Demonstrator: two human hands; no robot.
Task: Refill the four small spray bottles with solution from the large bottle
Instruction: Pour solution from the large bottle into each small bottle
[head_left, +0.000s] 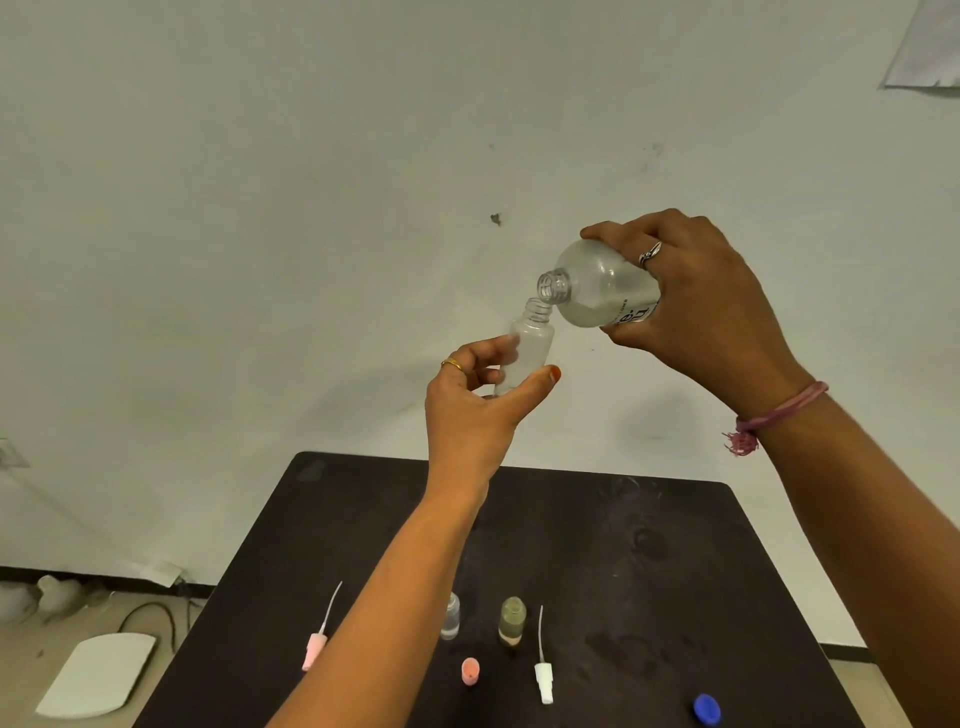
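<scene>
Dark brown, worn board forms the table (675, 597), which carries the idle parts along its near edge. Held well above its far edge, the large bottle (597, 291) is the biggest item in play: clear plastic, uncapped, tipped neck-down to the left so that its mouth sits just over the mouth of the small spray bottle (524, 353). The right hand (696, 306) grips the large bottle round its base from above, fingers and thumb curled about the body, wrist cocked to set the pouring angle. The left hand (483, 395) holds the small spray bottle nearly upright, leaning slightly toward the pourer, pinched low on its body between thumb and fingers; this low grip appears chosen to leave the neck free for the stream. Raising both bottles off the table looks intended to bring the two mouths into line at eye level. Whether liquid is passing at present cannot be told. On the table, a clear small bottle (450, 618) and a yellowish small bottle (512, 621) stand open near the middle of the near edge, presumably awaiting or past their turn. A white sprayer head (543, 680), a pink sprayer head (314, 647), a pink cap (470, 670) and a blue cap (706, 709) lie apart, the blue one nearest the right near corner.
</scene>
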